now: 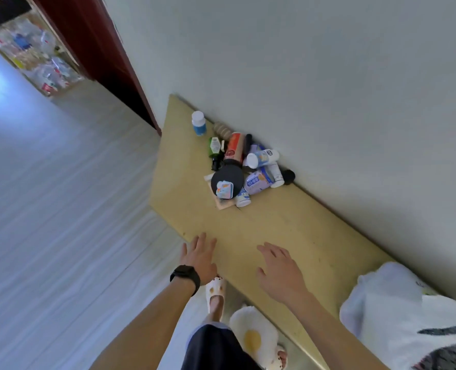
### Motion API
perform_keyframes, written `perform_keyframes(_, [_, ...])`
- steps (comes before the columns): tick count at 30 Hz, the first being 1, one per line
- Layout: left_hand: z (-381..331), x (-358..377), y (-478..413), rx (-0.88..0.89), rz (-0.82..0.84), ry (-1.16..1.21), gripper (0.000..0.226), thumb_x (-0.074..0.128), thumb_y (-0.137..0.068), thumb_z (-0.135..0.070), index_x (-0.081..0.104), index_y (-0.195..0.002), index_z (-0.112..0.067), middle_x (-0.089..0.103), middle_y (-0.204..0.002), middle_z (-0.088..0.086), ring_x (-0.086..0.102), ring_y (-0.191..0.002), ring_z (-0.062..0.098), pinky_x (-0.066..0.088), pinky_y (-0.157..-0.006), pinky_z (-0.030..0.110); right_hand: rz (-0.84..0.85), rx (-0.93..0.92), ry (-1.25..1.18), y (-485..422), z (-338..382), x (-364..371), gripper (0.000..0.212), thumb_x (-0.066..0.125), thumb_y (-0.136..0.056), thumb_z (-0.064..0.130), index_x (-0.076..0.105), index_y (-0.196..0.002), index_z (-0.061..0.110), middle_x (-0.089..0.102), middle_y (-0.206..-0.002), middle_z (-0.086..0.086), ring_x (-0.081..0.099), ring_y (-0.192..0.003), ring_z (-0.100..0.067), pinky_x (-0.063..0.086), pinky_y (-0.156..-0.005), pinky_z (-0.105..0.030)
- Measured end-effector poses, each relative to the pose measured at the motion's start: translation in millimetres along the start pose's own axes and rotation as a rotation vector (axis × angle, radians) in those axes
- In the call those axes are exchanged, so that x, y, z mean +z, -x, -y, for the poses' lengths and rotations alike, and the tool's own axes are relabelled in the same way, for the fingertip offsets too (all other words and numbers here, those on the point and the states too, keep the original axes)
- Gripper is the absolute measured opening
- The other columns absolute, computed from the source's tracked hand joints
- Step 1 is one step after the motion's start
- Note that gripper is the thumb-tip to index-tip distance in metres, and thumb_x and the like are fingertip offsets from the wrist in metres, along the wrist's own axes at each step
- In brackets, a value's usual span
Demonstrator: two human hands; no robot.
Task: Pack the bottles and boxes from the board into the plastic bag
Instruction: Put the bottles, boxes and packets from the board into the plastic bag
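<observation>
Pile of bottles and boxes (244,169) heaped against wall at frame centre on board (288,225), well above both empty, spread-fingered hands, left hand (200,259) and right hand (280,271) about equally near; white plastic bag (397,311) lower right.

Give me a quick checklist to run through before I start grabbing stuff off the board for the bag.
1. Both hands free: ok. The left hand and right hand are open and empty above the board.
2. Items within view: ok. The pile sits against the wall, and a white bottle with a blue label stands apart from it.
3. Pile stable: not ok. Bottles and boxes lie stacked across each other, so pulling one may shift the rest.
4. Plastic bag nearby: ok. The white bag lies at the right end of the board.
5. Bag mouth open: cannot tell.
6. Path to pile clear: ok, bare board between hands and pile.
</observation>
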State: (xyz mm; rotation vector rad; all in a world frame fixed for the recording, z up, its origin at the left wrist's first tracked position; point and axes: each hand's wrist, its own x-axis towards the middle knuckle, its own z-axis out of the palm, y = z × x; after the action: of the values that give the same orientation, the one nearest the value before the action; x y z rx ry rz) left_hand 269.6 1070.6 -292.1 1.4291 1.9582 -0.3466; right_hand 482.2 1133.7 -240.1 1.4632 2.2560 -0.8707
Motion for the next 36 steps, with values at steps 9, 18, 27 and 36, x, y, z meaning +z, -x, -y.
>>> perform_keyframes(9, [46.9, -5.2, -56.2, 0.035, 0.057, 0.001, 0.081, 0.050, -0.093, -0.041, -0.007, -0.151, -0.047, -0.019, -0.162, -0.006, -0.010, -0.150, 0.027, -0.005, -0.116, 0.062, -0.114, 0.052, -0.193, -162.3, 72.9, -56.1, 0.063, 0.056, -0.094, 0.033, 0.031, -0.149, 0.013, 0.031, -0.153, -0.010, 0.038, -0.137, -0.029, 0.038, -0.104, -0.042])
perform_keyframes(18, [36.0, -46.9, -88.3, -0.125, -0.113, 0.662, 0.084, 0.062, -0.084, -0.051, 0.012, -0.151, -0.037, 0.031, -0.151, 0.002, 0.044, -0.129, 0.026, 0.042, -0.100, 0.037, -0.156, 0.212, -0.117, -230.0, 89.9, -68.3, 0.050, 0.054, -0.092, 0.012, 0.039, -0.138, 0.001, 0.053, -0.132, -0.022, 0.052, -0.119, -0.040, 0.042, -0.086, -0.041])
perform_keyframes(27, [11.7, -60.3, -131.6, -0.141, -0.031, 0.706, 0.061, 0.077, -0.078, -0.041, 0.046, -0.125, -0.016, 0.047, -0.127, 0.005, 0.057, -0.101, 0.025, 0.049, -0.088, 0.036, -0.117, 0.198, -0.551, -140.0, 65.7, -37.7, 0.013, 0.054, -0.095, 0.020, 0.064, -0.104, 0.017, 0.063, -0.097, -0.001, 0.056, -0.088, -0.021, 0.038, -0.072, -0.029])
perform_keyframes(36, [1.4, -34.8, -67.0, -0.204, -0.057, 0.921, 0.065, 0.080, -0.070, -0.049, 0.048, -0.121, -0.024, 0.061, -0.112, 0.003, 0.060, -0.091, 0.019, 0.051, -0.088, 0.039, -0.378, 0.349, -0.877, 29.1, 0.4, -54.4, 0.011, 0.044, -0.104, 0.028, 0.052, -0.096, 0.030, 0.058, -0.067, 0.007, 0.054, -0.050, -0.008, 0.047, -0.055, -0.029])
